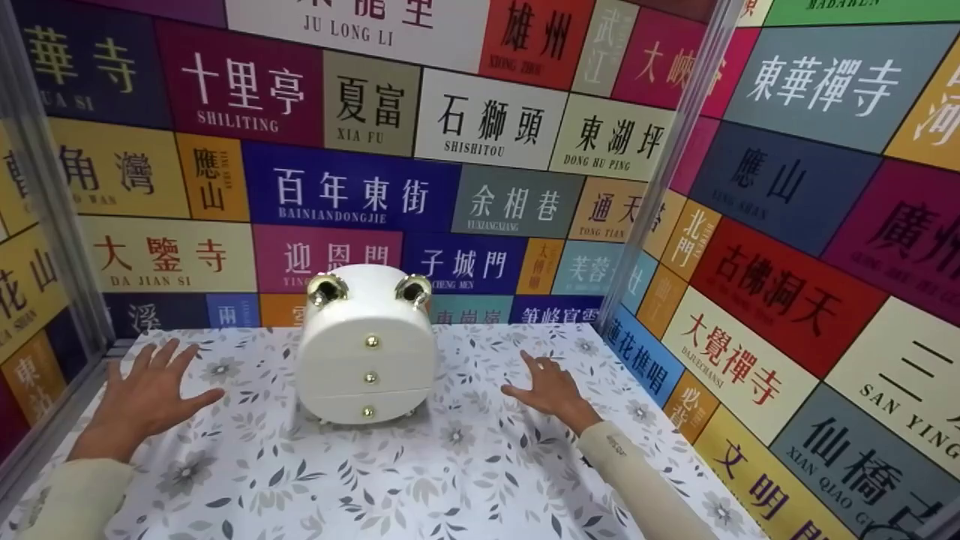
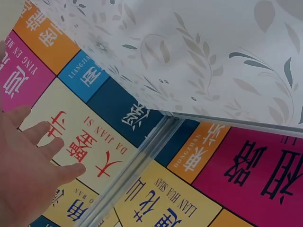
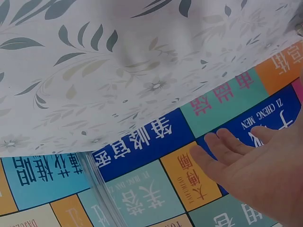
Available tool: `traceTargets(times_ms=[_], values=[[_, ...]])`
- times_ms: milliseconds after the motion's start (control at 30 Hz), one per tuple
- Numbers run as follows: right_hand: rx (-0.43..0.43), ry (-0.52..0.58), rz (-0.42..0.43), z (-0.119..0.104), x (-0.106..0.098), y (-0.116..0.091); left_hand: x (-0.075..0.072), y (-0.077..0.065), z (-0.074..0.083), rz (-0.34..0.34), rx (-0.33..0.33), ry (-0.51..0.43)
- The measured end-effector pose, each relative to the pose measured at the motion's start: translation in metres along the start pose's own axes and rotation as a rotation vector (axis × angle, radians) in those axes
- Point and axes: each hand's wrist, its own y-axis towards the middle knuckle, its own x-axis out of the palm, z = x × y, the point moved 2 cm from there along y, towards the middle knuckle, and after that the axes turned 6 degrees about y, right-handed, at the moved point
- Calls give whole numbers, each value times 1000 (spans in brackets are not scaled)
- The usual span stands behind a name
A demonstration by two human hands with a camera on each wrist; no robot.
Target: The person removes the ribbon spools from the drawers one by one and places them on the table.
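Observation:
A white rounded box [image 1: 366, 367] with three gold knobs down its front stands on the flower-patterned table. Two gold-rimmed, dark-centred rings [image 1: 328, 289] stick up at its top, one on each side. To the left of the box is my left hand [image 1: 150, 394], fingers spread and thumb pointing toward it, holding nothing. My right hand [image 1: 551, 386] is on the other side, apart from the box, its fingers extended and the palm bare. Both wrist views show the hands with relaxed fingers; the left hand [image 2: 38, 165] and right hand [image 3: 251, 165] touch no object there.
The table [image 1: 465, 480] has a white cover with grey leaves and flowers. Walls of coloured place-name panels [image 1: 352, 184] rise behind it and along both sides. Metal corner posts [image 1: 667, 165] stand at the back left and back right.

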Motion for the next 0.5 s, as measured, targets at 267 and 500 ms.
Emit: traceTargets(times_ms=[267, 500], values=[[4, 64, -13, 0, -2, 0, -4, 0, 1, 124, 70, 56], [-1, 62, 16, -4, -3, 0, -11, -1, 6, 271, 142, 85]])
